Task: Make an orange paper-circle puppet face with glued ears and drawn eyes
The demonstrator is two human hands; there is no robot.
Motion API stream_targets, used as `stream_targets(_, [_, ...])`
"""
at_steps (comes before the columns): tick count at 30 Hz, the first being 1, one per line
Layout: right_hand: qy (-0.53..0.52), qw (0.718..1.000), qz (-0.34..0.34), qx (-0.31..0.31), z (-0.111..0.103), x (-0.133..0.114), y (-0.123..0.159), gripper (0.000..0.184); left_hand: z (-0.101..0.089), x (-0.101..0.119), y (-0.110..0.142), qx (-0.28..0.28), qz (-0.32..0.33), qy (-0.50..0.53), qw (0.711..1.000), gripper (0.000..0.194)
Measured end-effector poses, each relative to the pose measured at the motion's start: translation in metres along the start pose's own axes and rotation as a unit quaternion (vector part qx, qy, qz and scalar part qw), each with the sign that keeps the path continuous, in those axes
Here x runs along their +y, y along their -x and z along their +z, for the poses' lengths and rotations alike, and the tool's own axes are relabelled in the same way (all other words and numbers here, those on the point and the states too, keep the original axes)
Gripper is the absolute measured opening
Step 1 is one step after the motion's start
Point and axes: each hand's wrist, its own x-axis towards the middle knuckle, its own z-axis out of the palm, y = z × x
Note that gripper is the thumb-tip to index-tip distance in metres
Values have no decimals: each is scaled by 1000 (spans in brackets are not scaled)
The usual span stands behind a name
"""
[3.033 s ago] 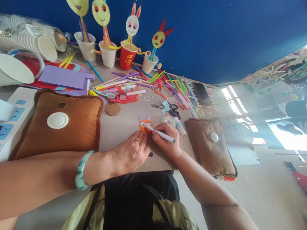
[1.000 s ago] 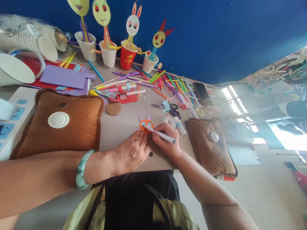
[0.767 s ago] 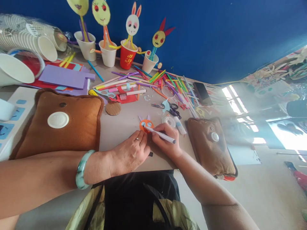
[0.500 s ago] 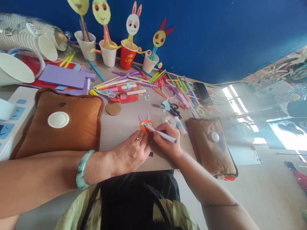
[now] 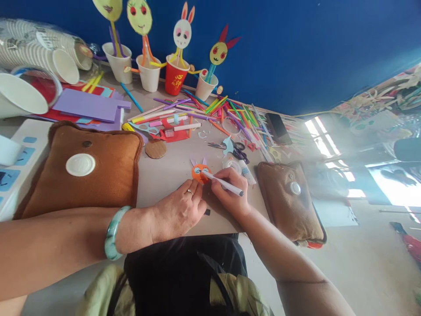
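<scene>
From the head view, taking the orange paper face [image 5: 198, 176] as our clock's centre, 12 pointing away from the wearer: the face lies flat on the grey surface [image 5: 164, 175], two lilac ears and two pale-blue eyes in place, dark lines marking eyes and mouth. We judge it well advanced, its pen detailing in hand; unlike the figures behind, it has no visible stalk or cup.

At 7 to 8 o'clock, the left hand [image 5: 179, 208] rests with fingers together on the face's lower edge; whether it pinches we cannot tell. At 4, the right hand [image 5: 235, 202] pinches a white marker [image 5: 226, 185] between thumb and fingers, tip over the face.

We count one face, one marker in use, four cup puppets [image 5: 176, 74] from 10 to 12, three cups white, one red; one corrugated cardboard disc [image 5: 155, 149] at 10, two brown cushions [image 5: 98, 175] at 9 and past 3. The coloured sticks [image 5: 243, 127] lie too jumbled to count.
</scene>
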Motion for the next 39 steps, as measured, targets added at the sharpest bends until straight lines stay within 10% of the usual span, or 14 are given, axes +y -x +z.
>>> stream_targets(39, [24, 999, 27, 37, 0, 5, -2, 8, 0, -1, 0, -3, 1, 16, 1000, 29])
